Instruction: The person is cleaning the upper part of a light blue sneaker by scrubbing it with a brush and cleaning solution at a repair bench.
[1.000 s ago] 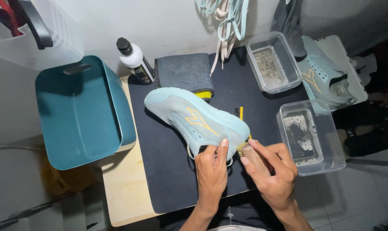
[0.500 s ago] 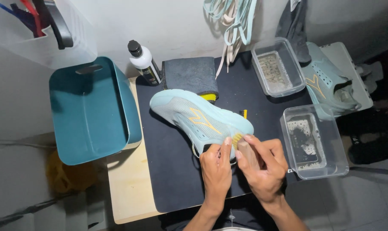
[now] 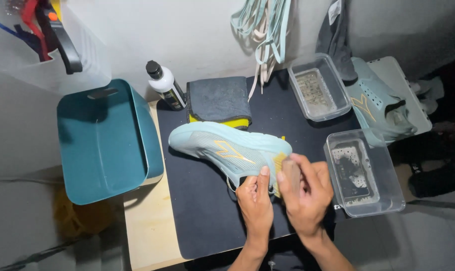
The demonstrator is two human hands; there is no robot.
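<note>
Pale-blue sneaker (image 3: 227, 148) lies on the black mat (image 3: 202, 216), heel pinched steady by the left hand (image 3: 256, 200) while the right hand (image 3: 305, 193), fingers closed around a small brush, best works it in short, light strokes.

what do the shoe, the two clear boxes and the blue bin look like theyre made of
Shoe: pale blue upper, probably knit or mesh textile, matte with fine ribbed lines. Clear boxes: transparent, glossy, likely hard plastic, contents show through. Bin: teal, smooth moulded plastic by its look, with a soft sheen.
</note>
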